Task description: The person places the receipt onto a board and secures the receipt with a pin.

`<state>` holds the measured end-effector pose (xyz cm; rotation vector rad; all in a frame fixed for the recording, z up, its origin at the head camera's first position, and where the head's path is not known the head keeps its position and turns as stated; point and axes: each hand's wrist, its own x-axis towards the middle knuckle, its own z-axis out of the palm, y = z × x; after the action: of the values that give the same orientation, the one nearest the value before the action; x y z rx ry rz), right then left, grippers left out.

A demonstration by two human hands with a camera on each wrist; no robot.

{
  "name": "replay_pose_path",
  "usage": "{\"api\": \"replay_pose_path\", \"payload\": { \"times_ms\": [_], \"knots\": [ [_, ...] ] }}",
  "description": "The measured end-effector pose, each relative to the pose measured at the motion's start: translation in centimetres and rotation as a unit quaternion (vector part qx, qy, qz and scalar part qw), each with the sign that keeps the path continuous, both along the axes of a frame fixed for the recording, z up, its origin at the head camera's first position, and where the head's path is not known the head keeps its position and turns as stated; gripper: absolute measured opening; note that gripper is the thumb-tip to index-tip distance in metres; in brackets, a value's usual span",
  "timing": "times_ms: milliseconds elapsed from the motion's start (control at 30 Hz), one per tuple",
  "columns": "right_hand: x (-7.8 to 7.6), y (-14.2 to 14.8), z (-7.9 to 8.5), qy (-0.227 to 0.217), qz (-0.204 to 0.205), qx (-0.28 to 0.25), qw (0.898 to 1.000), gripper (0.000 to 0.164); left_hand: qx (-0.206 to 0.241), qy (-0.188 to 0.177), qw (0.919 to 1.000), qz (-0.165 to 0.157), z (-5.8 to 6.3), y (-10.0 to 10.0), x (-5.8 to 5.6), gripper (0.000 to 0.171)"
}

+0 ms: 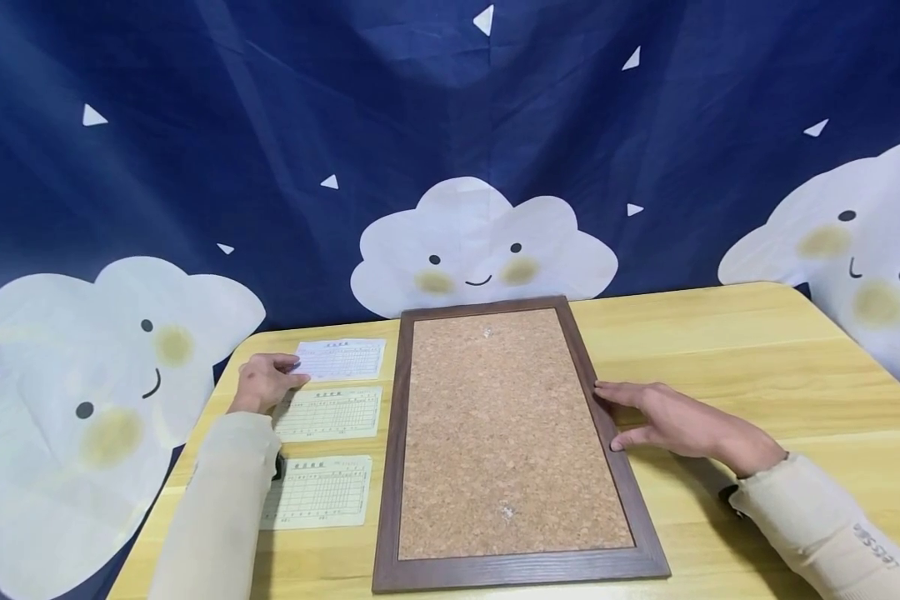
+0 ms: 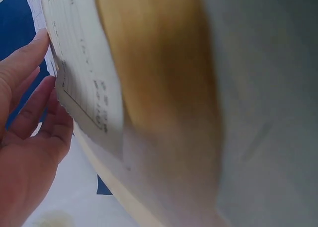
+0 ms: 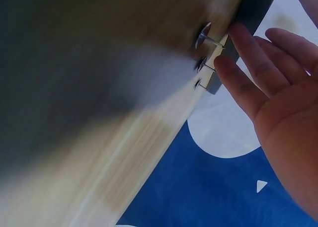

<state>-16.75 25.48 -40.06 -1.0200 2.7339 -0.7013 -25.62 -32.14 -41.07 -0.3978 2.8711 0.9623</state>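
A cork board point(image 1: 510, 433) in a dark brown frame point(image 1: 521, 569) lies on the wooden table. Along its left side is a column of printed forms: a whitish one point(image 1: 341, 360) at the back, a pale green one point(image 1: 333, 414) in the middle and another green one point(image 1: 322, 493) in front. My left hand point(image 1: 261, 382) has its thumb and fingers spread at the left edge of the back form. Straight fingers of my right hand point(image 1: 675, 419) rest against the frame's right side. Thumbtacks point(image 3: 202, 37) show beside the frame, near those fingers, in the right wrist view.
Small shiny spots point(image 1: 487, 332) show near the top and bottom of the cork. Bare table point(image 1: 735, 350) stretches to the right of the board. Behind the table's back edge hangs a dark blue cloth point(image 1: 420, 100) printed with smiling clouds.
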Motion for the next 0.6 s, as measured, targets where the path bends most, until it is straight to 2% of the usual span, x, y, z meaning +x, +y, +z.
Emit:
{"api": "replay_pose_path", "payload": {
  "times_ms": [333, 600],
  "knots": [
    [0.14, 0.06, 0.22, -0.003, 0.007, -0.004, 1.0, 0.077, 0.025, 0.001, 0.9996, 0.014, 0.04, -0.61, -0.33, 0.048],
    [0.12, 0.05, 0.25, -0.001, 0.014, -0.004, 1.0, 0.077, 0.041, 0.011, 0.9984, 0.036, -0.22, -1.01, -0.45, 0.041]
  ]
}}
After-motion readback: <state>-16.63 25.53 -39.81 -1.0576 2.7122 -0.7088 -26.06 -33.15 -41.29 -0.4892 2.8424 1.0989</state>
